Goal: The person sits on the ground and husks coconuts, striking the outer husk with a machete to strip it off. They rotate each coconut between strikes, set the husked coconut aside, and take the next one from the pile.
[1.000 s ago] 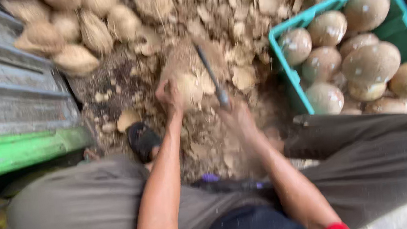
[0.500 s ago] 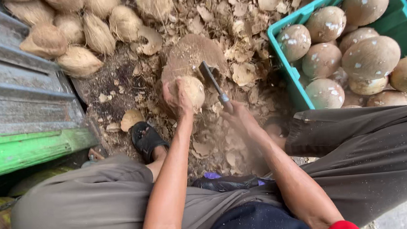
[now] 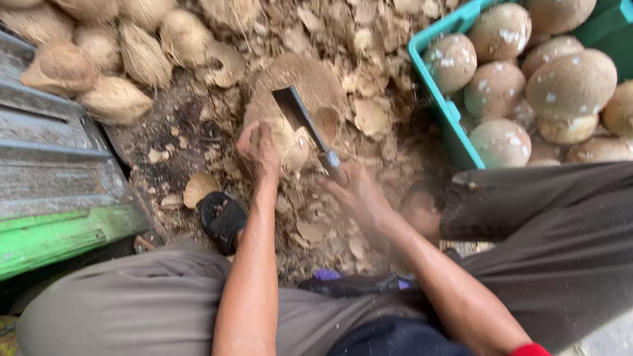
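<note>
The person sits low, with both hands over a ground covered with husk pieces. The left hand (image 3: 259, 149) is closed around a pale coconut (image 3: 286, 138) and keeps it on a brown block (image 3: 301, 88). The right hand (image 3: 360, 197) grips the handle of a cleaver (image 3: 300, 118), whose blade lies on the coconut. On the right, a green crate (image 3: 440, 106) holds peeled coconuts. Husked coconuts (image 3: 115, 58) lie far left.
</note>
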The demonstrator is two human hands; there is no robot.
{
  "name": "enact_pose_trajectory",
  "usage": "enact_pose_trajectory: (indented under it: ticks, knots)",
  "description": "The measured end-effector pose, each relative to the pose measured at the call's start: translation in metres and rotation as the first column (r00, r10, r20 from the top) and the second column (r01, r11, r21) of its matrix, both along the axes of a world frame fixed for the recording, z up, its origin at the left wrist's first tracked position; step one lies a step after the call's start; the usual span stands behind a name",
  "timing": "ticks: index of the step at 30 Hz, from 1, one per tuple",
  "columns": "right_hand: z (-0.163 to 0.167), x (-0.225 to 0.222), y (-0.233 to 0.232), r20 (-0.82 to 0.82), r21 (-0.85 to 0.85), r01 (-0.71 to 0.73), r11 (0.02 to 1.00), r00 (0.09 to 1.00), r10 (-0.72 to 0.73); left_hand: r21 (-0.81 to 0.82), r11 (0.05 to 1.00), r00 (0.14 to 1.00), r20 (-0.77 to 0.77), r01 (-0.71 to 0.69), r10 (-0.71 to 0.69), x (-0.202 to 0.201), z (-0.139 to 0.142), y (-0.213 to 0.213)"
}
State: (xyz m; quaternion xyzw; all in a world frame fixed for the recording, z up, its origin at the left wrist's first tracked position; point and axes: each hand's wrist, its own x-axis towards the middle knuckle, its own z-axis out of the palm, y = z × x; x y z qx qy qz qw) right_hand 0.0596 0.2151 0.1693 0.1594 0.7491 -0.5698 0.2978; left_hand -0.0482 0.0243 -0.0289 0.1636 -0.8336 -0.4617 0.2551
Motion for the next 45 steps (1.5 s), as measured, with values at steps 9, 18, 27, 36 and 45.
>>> enact_pose_trajectory:
  ticks: [9,18,27,36,45]
  knots:
    - [-0.034,0.0,0.0,-0.122,0.066,-0.06,0.996,0.99,0.068,0.157,0.987,0.993,0.114,-0.033,0.015,0.001,0.01,0.002]
    - [-0.041,0.007,0.007,-0.369,-0.091,-0.04,0.995,0.929,0.003,0.139,0.988,0.967,0.255,-0.061,0.024,0.015,0.0,0.002]
    - [-0.048,-0.017,0.007,-0.148,0.197,-0.053,0.979,0.985,0.083,0.21,0.977,0.967,0.253,-0.029,-0.026,0.013,0.015,0.007]
    - [-0.024,-0.004,0.022,-0.144,0.034,0.07,0.997,0.988,-0.064,0.269,0.955,0.967,0.181,0.128,-0.18,0.029,0.027,-0.001]
    - [-0.016,-0.006,0.022,-0.177,-0.084,0.045,0.995,0.983,-0.059,0.1,0.994,0.991,0.121,0.049,-0.061,0.009,-0.005,0.005]
